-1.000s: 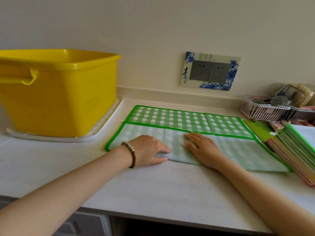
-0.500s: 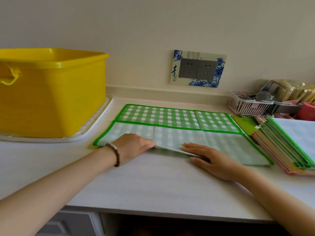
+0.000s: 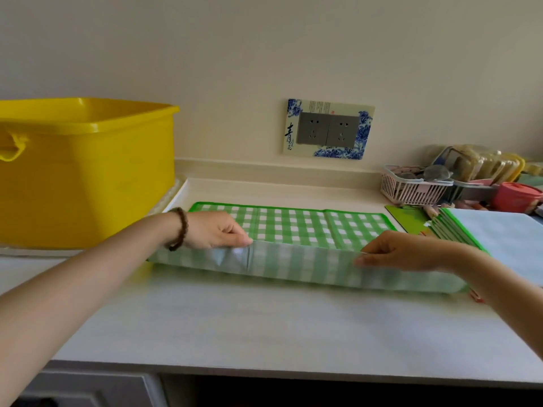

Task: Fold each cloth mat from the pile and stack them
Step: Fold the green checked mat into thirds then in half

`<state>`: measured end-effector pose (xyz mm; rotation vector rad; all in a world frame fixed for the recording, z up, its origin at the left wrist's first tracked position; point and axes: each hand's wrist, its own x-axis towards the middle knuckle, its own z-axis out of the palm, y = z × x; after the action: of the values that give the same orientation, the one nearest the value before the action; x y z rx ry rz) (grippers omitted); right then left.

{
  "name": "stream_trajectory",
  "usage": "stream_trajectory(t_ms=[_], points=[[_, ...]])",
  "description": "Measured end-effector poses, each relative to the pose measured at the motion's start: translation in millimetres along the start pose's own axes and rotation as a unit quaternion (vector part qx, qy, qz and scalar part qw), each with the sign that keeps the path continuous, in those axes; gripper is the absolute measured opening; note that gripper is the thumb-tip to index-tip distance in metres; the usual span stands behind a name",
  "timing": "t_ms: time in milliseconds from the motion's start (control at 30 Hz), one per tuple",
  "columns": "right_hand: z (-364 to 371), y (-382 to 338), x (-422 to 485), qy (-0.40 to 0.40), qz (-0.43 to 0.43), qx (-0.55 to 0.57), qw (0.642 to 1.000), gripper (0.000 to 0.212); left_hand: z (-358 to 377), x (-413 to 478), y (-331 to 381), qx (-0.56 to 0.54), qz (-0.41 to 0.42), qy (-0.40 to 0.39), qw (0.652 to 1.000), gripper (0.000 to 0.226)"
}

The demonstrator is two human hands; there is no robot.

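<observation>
On the counter (image 3: 264, 324), my left hand (image 3: 216, 230) and right hand (image 3: 402, 251) pinch the near edge of the checked mat (image 3: 293, 227), light and floppy, I judge.

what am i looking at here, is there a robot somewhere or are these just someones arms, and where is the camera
There is no robot. These are a person's two bare arms, and every picture comes from one wide-angle camera worn on the person's head, looking forward and down.

On the white counter lies a green checked cloth mat. The left hand and the right hand each pinch its near edge and hold that edge lifted off the counter, mid-fold.

At the right sits a stack of more mats. At the left stands a yellow tub. A pink basket sits at the back near the wall.
</observation>
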<state>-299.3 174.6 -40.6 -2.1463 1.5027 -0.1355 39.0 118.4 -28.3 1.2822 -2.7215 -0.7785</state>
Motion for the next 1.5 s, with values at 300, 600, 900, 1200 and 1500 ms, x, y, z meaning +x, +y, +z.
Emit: stream_trajectory(t_ms=[300,600,900,1200,1500], points=[[-39,-15,19,0.028,0.021,0.091,0.995,0.015,-33,6,3,0.035,-0.031,0.134,0.99,0.016],[-29,6,59,0.062,0.066,0.045,0.995,0.011,43,23,18,0.242,0.098,0.219,0.94,0.074],[-21,24,90,0.093,0.048,-0.019,0.994,0.013,47,49,-5,0.196,-0.004,0.154,0.968,0.059],[-12,33,127,0.206,0.092,-0.035,0.974,0.013,49,71,-5,0.139,0.0,0.196,0.971,0.044],[7,50,140,0.267,0.115,-0.017,0.957,0.01,67,87,-15,0.152,-0.041,0.143,0.977,0.056]])
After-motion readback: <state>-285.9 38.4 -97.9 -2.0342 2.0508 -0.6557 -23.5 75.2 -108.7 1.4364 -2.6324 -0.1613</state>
